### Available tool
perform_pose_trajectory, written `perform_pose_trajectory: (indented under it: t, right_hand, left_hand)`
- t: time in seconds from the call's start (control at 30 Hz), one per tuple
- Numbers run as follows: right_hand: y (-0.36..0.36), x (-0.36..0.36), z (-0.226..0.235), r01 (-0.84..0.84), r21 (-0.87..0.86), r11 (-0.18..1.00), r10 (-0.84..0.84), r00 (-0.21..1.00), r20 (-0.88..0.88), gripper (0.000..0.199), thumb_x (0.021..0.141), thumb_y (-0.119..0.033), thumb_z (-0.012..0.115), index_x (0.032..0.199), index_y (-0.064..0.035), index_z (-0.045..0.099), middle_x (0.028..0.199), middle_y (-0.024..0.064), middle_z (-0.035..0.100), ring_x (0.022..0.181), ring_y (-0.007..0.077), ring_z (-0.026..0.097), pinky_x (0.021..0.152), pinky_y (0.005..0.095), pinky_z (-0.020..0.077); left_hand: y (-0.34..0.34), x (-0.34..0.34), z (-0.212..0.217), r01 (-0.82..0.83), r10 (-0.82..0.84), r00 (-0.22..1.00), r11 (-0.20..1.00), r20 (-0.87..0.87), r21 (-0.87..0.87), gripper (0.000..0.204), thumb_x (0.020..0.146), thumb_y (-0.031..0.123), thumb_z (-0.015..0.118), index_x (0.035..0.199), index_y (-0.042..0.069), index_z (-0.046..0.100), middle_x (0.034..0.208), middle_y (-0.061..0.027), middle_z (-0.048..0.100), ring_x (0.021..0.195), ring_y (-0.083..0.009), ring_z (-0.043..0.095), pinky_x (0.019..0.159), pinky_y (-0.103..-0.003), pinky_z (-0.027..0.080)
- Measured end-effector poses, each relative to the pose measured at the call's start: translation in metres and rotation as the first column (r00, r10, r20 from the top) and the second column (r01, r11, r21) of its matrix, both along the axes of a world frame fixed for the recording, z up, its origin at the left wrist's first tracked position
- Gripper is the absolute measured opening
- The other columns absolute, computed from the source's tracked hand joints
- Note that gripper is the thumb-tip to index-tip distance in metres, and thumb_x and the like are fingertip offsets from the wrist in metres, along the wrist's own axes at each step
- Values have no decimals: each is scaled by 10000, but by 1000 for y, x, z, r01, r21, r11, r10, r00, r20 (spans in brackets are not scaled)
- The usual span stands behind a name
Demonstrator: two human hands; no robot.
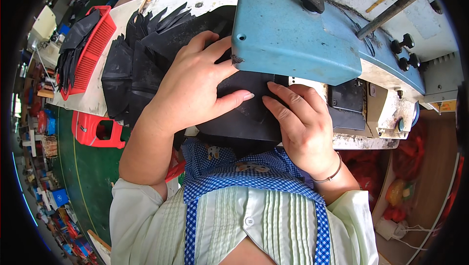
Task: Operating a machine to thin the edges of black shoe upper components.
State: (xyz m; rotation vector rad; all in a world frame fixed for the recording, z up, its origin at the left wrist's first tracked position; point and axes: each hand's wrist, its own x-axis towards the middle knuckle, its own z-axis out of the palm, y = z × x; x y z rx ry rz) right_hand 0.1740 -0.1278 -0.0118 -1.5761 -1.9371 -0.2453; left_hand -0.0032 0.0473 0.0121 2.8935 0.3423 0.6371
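A black sheet piece (244,113) lies on the worn white machine table (356,142) under the blue head of a stitching machine (293,30). My left hand (193,87) presses flat on its left part, fingers spread toward the machine head. My right hand (300,121) rests on its right part, index finger stretched toward the spot under the head. Both hands hold the piece down; the fingertips nearly meet. The point where the machine touches the piece is hidden by the blue head.
A fanned stack of black cut pieces (132,65) lies to the left on the table. A red basket (93,50) with more black pieces sits at the far left, a red stool (95,129) below on the green floor. Black knobs (405,50) stand on the machine's right.
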Motion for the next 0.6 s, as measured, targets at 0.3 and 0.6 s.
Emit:
perform_pose_trajectory:
  t: [0.3,0.6]
  right_hand:
    - [-1,-1,-1,10,30,999,-9,999,-35,402,705,-89,651,1087,-1,741,1099,131,662,992,294,634,823,395,530]
    - [3,-3,7,67,-34,997,-70,993,-91,413,730,39,702,1140,5,739,948,113,589,858,291,597,747,395,525]
  left_hand:
    - [1,7,-4,-115,113,993,992,37,55,479,795,410,819,1116,63,743,1294,-149,658,1145,-401,594,943,-499,519]
    - [8,15,-8,-219,213,975,970,58,106,491,770,412,836,1132,94,744,1270,-186,673,1097,-380,636,874,-501,562]
